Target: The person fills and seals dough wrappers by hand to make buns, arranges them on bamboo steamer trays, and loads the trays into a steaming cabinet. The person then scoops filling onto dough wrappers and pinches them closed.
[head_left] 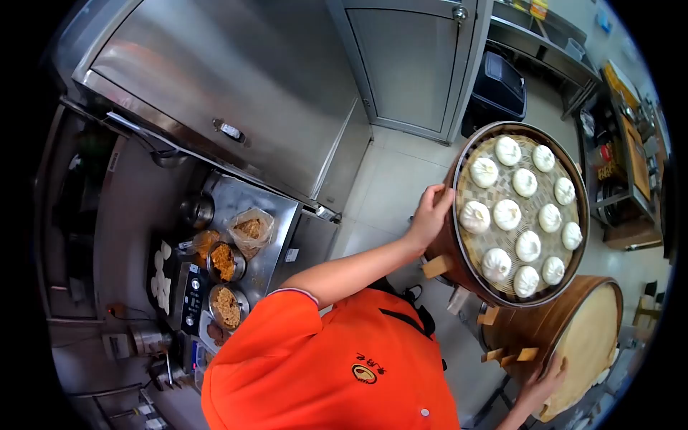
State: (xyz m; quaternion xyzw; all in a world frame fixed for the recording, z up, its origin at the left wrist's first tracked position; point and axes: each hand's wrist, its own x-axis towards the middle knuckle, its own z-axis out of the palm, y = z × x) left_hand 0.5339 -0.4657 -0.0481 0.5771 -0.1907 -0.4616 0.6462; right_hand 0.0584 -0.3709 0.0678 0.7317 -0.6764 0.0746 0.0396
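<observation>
My left hand (431, 215) has its fingers curled on the near rim of a round wooden steamer basket (450, 236). Several white pleated buns (524, 183) sit apart from one another on the woven liner inside it. Lower right, my right hand (543, 387) grips the edge of a beige cloth-like cover (591, 351). This cover spans the top of a second wooden steamer stack (527, 333), which has small wooden blocks on its side. Part of the right hand's grip is hidden.
On the steel counter at left are a bowl of orange filling (223, 262), a bowl of light brown filling (226, 307) and a plastic bag of filling (251, 228). A steel cabinet (236, 86), a closed door (412, 64) and a black bin (498, 86) stand beyond.
</observation>
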